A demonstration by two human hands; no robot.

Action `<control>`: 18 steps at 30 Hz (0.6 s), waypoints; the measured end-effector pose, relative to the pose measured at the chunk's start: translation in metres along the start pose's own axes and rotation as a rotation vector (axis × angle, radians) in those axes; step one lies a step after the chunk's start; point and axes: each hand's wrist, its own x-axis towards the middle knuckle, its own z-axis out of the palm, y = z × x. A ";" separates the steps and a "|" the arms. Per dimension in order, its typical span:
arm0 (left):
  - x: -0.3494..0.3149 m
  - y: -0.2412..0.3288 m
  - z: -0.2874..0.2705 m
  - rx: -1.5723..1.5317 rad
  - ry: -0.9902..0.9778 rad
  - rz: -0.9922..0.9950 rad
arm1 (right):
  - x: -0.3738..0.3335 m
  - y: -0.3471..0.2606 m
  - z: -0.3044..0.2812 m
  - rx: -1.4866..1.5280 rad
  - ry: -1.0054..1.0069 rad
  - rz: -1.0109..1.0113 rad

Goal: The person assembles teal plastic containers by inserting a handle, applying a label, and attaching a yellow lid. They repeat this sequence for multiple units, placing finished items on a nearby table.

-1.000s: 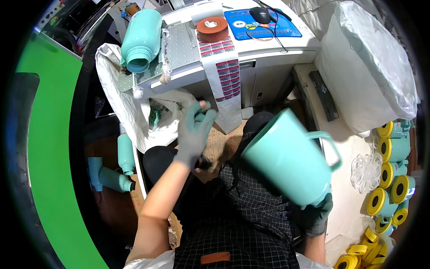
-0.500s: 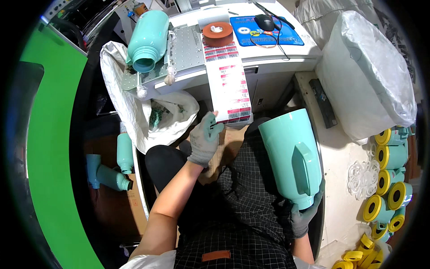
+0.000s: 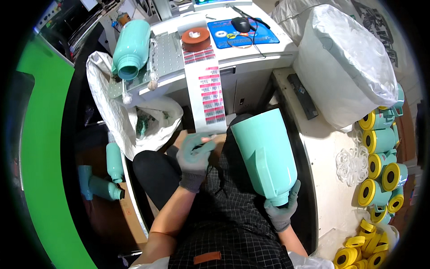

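My right hand (image 3: 281,216), in a grey glove, grips a turquoise jug (image 3: 262,157) around its narrow neck at the near end. The jug lies tilted over my right thigh, with its wide end away from me and its handle (image 3: 260,168) facing up. My left hand (image 3: 195,154), gloved with bare fingertips, is closed in a pinch left of the jug; motion blur hides what is between the fingers. Just beyond it hangs a strip of red and white labels (image 3: 208,96), draped over the desk edge.
On the desk (image 3: 268,54) are a brown tape roll (image 3: 196,39), a mouse (image 3: 242,24) and another turquoise jug (image 3: 131,49). White sacks (image 3: 340,67) stand right and left. Yellow-ended turquoise jugs (image 3: 380,141), white rings (image 3: 351,166) and yellow rings (image 3: 354,242) lie right. More jugs (image 3: 105,187) sit lower left.
My left hand has drawn back from the strip's lower end toward me. The jug in my right hand has turned a little, its handle now facing more upward. The whole view has shifted.
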 end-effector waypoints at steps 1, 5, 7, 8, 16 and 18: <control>-0.008 0.021 0.004 -0.214 -0.076 -0.232 | -0.003 0.001 0.001 0.013 0.011 0.006; 0.003 0.045 0.016 -0.400 -0.345 -0.645 | 0.005 -0.011 0.001 -0.044 -0.060 -0.047; 0.005 0.050 0.020 -0.380 -0.370 -0.637 | 0.009 -0.013 0.004 -0.099 -0.051 -0.146; 0.005 0.049 0.020 -0.386 -0.375 -0.638 | 0.009 -0.013 0.004 -0.099 -0.054 -0.147; 0.000 0.030 0.013 -0.037 -0.320 -0.255 | 0.016 -0.024 0.005 -0.379 -0.068 -0.361; 0.017 -0.022 -0.007 0.504 -0.423 -0.421 | 0.014 -0.027 0.001 -0.154 -0.115 -0.089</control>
